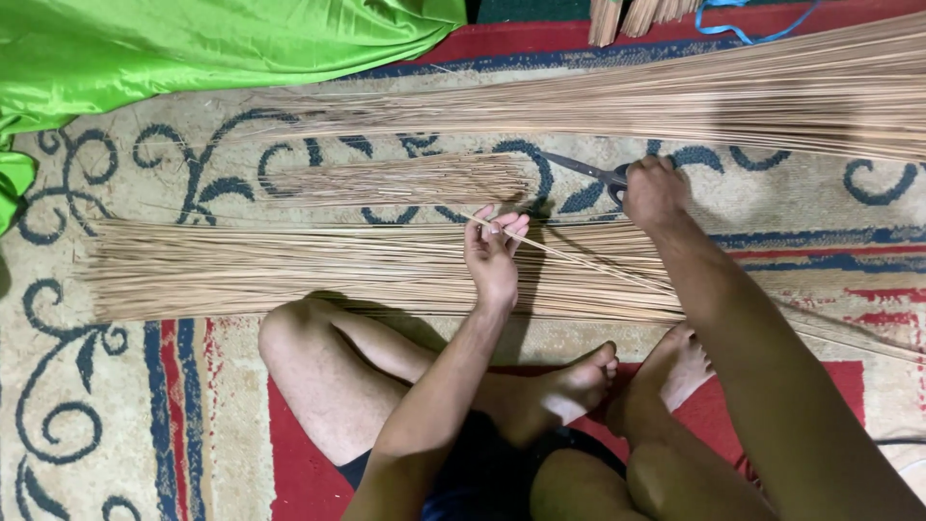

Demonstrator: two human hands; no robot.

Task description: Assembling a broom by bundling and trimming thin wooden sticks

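Patterned carpet (174, 405) is lying under both hands: left hand (494, 253) is pinching one thin stick (569, 257) (light, probably brittle, best held near its end), right hand (654, 191) is gripping scissors (588, 171).

A patterned woven carpet (116, 386) covers the floor, cream with dark blue scrollwork and red bands edged in blue. A shiny bright green cloth (193, 43) lies crumpled over its upper left corner. A long sheaf of thin tan sticks (752, 92) stretches along the upper right, fanning toward the left. At the top edge stand a few pale wooden slats (617, 14), with a thin blue cord (743, 29) looping just beside them. A strip of dark green floor (531, 8) shows above the carpet.
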